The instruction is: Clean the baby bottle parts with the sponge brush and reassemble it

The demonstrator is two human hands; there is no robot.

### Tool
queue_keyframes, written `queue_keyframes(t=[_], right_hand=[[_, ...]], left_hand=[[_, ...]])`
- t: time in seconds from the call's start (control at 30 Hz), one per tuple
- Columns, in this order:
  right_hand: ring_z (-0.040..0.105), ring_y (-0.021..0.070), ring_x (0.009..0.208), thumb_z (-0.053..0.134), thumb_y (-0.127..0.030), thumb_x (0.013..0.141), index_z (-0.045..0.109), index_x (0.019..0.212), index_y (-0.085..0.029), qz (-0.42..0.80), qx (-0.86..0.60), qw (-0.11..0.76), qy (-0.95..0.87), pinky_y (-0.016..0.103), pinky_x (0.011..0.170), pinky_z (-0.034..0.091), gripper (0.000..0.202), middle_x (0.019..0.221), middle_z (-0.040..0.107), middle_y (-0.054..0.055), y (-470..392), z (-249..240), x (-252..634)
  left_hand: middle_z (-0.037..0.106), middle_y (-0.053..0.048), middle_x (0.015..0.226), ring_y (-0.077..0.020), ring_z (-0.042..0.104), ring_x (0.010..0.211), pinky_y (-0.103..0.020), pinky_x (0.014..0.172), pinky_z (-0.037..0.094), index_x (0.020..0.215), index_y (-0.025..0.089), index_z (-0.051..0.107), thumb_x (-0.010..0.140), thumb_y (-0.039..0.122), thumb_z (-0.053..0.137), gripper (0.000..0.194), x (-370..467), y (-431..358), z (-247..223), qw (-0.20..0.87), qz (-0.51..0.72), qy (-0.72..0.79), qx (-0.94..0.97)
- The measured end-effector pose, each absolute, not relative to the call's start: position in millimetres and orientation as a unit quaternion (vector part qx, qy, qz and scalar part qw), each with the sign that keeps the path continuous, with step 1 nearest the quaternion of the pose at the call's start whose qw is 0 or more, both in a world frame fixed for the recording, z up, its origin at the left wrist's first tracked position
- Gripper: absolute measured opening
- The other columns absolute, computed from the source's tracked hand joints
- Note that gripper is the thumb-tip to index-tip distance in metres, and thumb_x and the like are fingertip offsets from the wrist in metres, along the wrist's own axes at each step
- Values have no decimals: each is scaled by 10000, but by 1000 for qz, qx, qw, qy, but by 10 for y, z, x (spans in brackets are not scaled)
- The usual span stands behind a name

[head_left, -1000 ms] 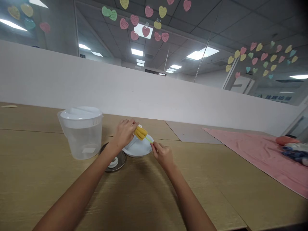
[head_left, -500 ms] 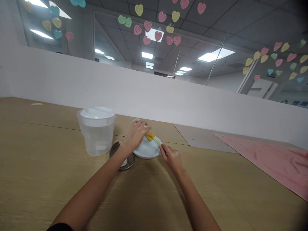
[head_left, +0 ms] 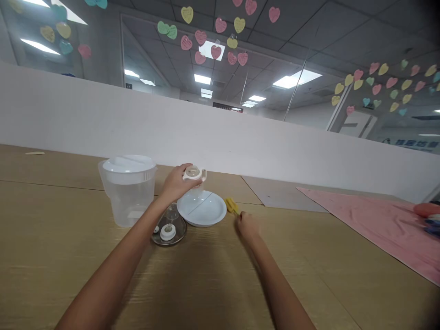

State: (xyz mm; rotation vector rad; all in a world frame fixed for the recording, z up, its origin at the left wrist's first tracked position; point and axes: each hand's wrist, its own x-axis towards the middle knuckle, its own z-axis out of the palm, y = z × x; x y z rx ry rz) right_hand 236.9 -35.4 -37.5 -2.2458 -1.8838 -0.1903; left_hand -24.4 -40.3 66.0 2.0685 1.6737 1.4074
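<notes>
My left hand (head_left: pixel 177 183) is wrapped round a clear baby bottle (head_left: pixel 193 172) with a white collar and handle, held above the back of a white plate (head_left: pixel 202 211). To the plate's right, my right hand (head_left: pixel 246 224) grips the handle of a yellow sponge brush (head_left: pixel 231 205), whose head is near the tabletop. A round metal tray (head_left: pixel 177 237) lies left of the plate. On it are a white ring (head_left: pixel 168 232) and a clear cap (head_left: pixel 172 212), partly beside my left forearm.
A clear pitcher (head_left: pixel 132 197) with a white lid stands at the left. At the right lies a pink cloth (head_left: pixel 374 224), with a red and dark blue item (head_left: pixel 428 213) at its far edge. A white wall (head_left: pixel 213 137) runs behind the table.
The brush is now out of the bottle and has moved right, away from it. My left hand has turned the bottle more upright. The view has shifted slightly right.
</notes>
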Motion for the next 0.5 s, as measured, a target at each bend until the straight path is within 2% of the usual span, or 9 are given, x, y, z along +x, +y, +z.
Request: queue_keyframes(t=[0.13, 0.33, 0.5], right_hand=[[634, 212, 815, 374, -222, 857, 639, 895, -151, -45, -738, 80, -668, 254, 612, 396, 278, 905, 672, 126, -352, -421, 2328], [638, 231, 840, 413, -275, 848, 640, 917, -154, -27, -730, 59, -681, 268, 622, 409, 267, 918, 672, 130, -363, -398, 2305], [632, 223, 869, 406, -260, 849, 635, 937, -146, -21, -731, 52, -680, 274, 654, 411, 271, 950, 664, 144, -348, -409, 2314]], left_hand=[[585, -78, 1145, -245, 570, 978, -322, 810, 454, 1312, 212, 373, 621, 548, 637, 813, -110, -610, 743, 159, 364, 505, 766], [551, -35, 1205, -232, 520, 1070, -274, 861, 413, 1268, 243, 432, 586, 299, 680, 728, 225, -890, 695, 171, 173, 358, 901], [542, -34, 1189, -240, 491, 1097, -291, 881, 394, 1233, 264, 455, 596, 314, 673, 675, 317, -883, 595, 171, 102, 315, 928]])
